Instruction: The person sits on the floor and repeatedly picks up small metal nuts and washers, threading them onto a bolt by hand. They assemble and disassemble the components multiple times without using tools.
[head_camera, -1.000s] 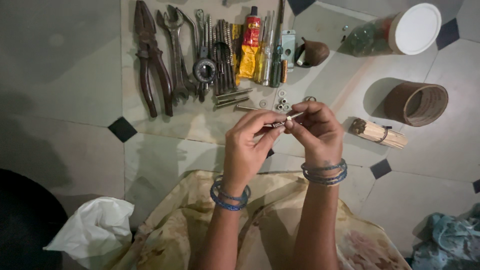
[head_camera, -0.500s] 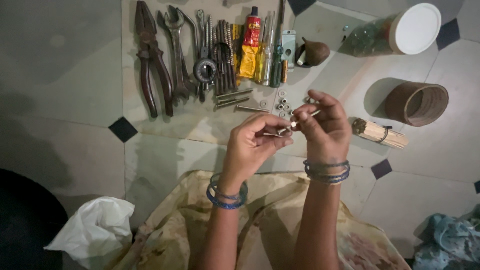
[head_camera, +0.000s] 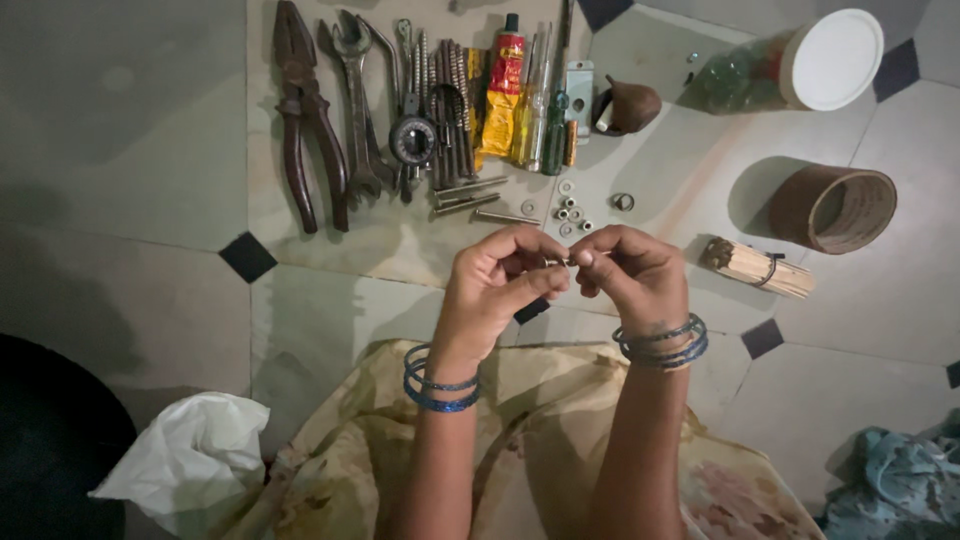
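My left hand (head_camera: 495, 283) and my right hand (head_camera: 625, 272) meet fingertip to fingertip above the tiled floor, and both pinch a thin metal bolt (head_camera: 562, 262) of which only a short piece shows between them. Blue bangles ring both wrists. Just beyond the hands lie small nuts and washers (head_camera: 570, 214) and a few loose bolts (head_camera: 470, 200).
A row of tools lies at the top: pliers (head_camera: 305, 115), wrenches (head_camera: 365, 100), a glue tube (head_camera: 502, 90), screwdrivers. To the right are a brown ring-shaped container (head_camera: 835, 207), a bundle of sticks (head_camera: 757, 267), and a jar with a white lid (head_camera: 825, 58). A white bag (head_camera: 195, 460) sits bottom left.
My right hand's fingers have curled in and dropped lower; the bolt, which stuck out past the fingers before, is now mostly hidden between both hands.
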